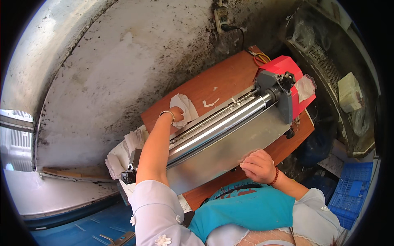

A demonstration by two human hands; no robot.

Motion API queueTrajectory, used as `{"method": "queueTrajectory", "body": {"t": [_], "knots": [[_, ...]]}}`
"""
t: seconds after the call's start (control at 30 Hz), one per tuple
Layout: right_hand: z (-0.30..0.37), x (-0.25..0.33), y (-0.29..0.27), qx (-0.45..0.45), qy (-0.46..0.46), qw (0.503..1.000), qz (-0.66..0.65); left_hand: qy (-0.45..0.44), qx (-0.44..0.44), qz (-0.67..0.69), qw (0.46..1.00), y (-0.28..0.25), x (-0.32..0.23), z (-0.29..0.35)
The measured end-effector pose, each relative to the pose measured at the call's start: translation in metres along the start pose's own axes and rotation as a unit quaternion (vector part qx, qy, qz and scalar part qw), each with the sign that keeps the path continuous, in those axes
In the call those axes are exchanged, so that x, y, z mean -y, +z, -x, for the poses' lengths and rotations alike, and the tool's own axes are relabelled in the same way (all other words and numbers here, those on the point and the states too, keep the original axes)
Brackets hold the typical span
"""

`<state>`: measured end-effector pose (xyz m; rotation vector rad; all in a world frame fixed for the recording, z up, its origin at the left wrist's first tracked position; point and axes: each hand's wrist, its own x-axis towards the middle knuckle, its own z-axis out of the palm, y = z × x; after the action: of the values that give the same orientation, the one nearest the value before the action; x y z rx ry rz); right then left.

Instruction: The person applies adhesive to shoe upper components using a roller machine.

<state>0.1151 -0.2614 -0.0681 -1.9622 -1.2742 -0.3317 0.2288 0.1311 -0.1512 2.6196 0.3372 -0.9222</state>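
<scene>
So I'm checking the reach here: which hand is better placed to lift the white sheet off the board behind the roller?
Left. The left hand already rests on the white sheet beyond the roller. The right hand sits loosely closed at the near edge of the metal tray, apart from the sheet.

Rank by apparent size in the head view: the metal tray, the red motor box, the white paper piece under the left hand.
1. Metal tray, clearly largest.
2. Red motor box.
3. White paper piece under the left hand, smallest, though partly covered.
</scene>
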Motion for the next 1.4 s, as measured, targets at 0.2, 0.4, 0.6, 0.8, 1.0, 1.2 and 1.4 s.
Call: {"method": "queueTrajectory", "body": {"t": [0.2, 0.4, 0.6, 0.8, 1.0, 1.2, 1.4], "knots": [[0.063, -0.021, -0.021, -0.034, 0.157, 0.987, -0.007, 0.028, -0.021, 0.023, 0.999, -0.019, -0.009, 0.013], [0.121, -0.032, -0.001, 0.144, 0.337, 0.921, 0.132, 0.171, -0.085, 0.097, 0.977, -0.027, -0.076, 0.069], [0.122, -0.023, 0.004, 0.123, 0.352, 0.915, 0.151, 0.302, -0.116, 0.11, 0.94, -0.002, -0.13, 0.116], [0.126, -0.028, 0.009, 0.139, 0.39, 0.903, 0.112, 0.242, -0.232, -0.045, 0.941, 0.013, -0.165, 0.123], [0.119, -0.023, 0.009, 0.1, 0.397, 0.908, 0.087, 0.193, -0.218, -0.077, 0.954, 0.006, -0.184, 0.123], [0.123, -0.011, 0.01, 0.029, 0.32, 0.942, 0.094, 0.187, -0.229, -0.049, 0.954, 0.009, -0.179, 0.123], [0.118, 0.002, 0.002, 0.026, 0.276, 0.959, 0.062, 0.177, -0.228, -0.077, 0.954, 0.011, -0.175, 0.127]]}}
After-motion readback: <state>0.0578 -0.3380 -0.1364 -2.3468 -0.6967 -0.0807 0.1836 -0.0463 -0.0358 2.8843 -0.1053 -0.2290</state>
